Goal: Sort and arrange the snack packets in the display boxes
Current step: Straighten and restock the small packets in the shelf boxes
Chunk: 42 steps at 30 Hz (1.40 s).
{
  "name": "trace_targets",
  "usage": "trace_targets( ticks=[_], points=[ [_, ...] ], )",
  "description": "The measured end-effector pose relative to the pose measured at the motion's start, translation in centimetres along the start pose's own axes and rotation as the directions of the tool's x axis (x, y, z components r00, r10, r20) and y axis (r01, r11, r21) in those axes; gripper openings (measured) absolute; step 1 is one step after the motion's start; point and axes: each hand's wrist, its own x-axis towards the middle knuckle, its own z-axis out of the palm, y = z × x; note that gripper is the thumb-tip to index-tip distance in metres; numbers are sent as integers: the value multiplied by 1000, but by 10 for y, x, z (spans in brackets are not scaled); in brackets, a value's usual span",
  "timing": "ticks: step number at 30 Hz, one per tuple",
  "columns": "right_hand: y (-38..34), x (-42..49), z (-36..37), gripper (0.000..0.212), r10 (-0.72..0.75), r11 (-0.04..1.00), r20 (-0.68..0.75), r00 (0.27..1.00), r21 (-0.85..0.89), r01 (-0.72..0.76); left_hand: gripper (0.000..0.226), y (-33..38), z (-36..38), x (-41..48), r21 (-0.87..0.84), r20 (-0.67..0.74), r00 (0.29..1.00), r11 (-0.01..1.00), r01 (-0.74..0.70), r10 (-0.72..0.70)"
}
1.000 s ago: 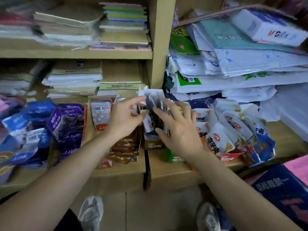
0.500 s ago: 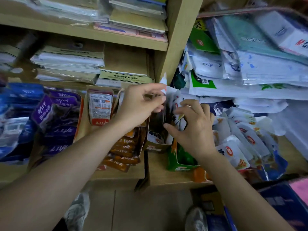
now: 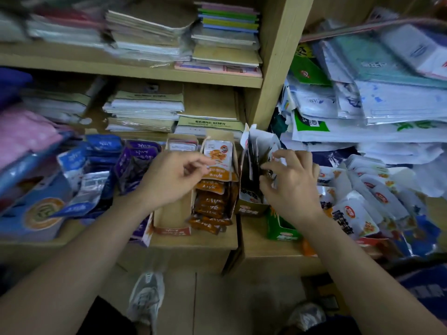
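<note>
The white packets point(image 3: 260, 146) stand upright in a brown display box point(image 3: 249, 205) on the wooden shelf point(image 3: 208, 239). The right hand point(image 3: 292, 187) grasps them from the right side, thumb and fingers curled around them. The left hand point(image 3: 169, 182) is loosely curled just beside the orange packets point(image 3: 217, 154) in the next box; I cannot tell if it pinches one. Purple packets point(image 3: 135, 163) lie further left, and a heap of loose packets point(image 3: 358, 209) lies at the right.

Orange packets point(image 3: 214, 189): glossy plastic film, crinkled. White packets point(image 3: 260, 146): plastic film, slight sheen. Purple packets point(image 3: 135, 163): shiny foil-like film. Display box point(image 3: 169, 211): matt cardboard. Shelf point(image 3: 278, 68): smooth pale wood-look board. Notebooks point(image 3: 147, 110): matt paper.
</note>
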Motion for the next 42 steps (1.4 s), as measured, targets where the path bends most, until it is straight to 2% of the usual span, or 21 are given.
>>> trace_targets(
  ticks=[2,4,6,8,10,11,14,16,20,24,25,28,31,33,35,39,42],
  points=[
    [-17,0,-7,22,-23,999,-90,996,32,26,26,-13,-16,-25,155,-191,981,988,4,26],
    [-37,-2,-8,28,-90,987,-131,987,120,105,29,-31,-32,-47,225,-363,932,971,86,1],
    [-57,-5,-5,46,-216,957,-19,976,195,215,33,-49,-45,-63,253,-403,915,958,134,-21],
    [-69,-6,4,71,-302,945,172,938,187,270,46,-54,-49,-73,271,-287,958,958,98,-17],
    [-71,3,14,80,-324,946,264,908,121,302,58,-47,-44,-78,238,-109,994,971,-1,28],
    [-70,10,19,72,-341,940,251,906,102,326,60,-42,-37,-79,230,-26,998,972,-51,58],
    [-65,34,28,28,-365,926,124,923,146,347,60,-29,-5,-79,293,197,973,940,-177,122],
    [-62,49,29,17,-340,931,106,934,181,318,61,-30,13,-77,331,273,952,916,-229,139],
    [-58,72,30,11,-276,942,78,958,223,253,42,-37,24,-71,322,215,953,906,-275,213],
    [-58,70,30,11,-301,925,24,953,251,286,28,-39,27,-58,307,179,957,911,-276,230],
    [-58,68,29,12,-310,921,21,951,256,294,27,-38,26,-54,277,184,959,924,-263,218],
    [-56,66,26,14,-325,916,43,945,262,304,44,-35,17,-33,215,182,974,961,-176,137],
    [-56,65,22,15,-338,910,36,940,268,317,43,-38,17,-10,363,103,975,905,-219,195],
    [-56,64,19,15,-332,908,26,943,280,312,51,-43,23,-2,502,139,963,822,-268,229],
    [-55,64,17,13,-320,908,17,947,289,302,44,-45,28,0,582,176,960,764,-278,216],
    [-47,66,17,14,-286,914,48,957,315,258,22,-43,35,-2,622,163,961,733,-277,225],
    [-43,67,17,14,-268,910,57,962,343,233,18,-47,41,-4,579,84,962,773,-260,261]
  ],
)
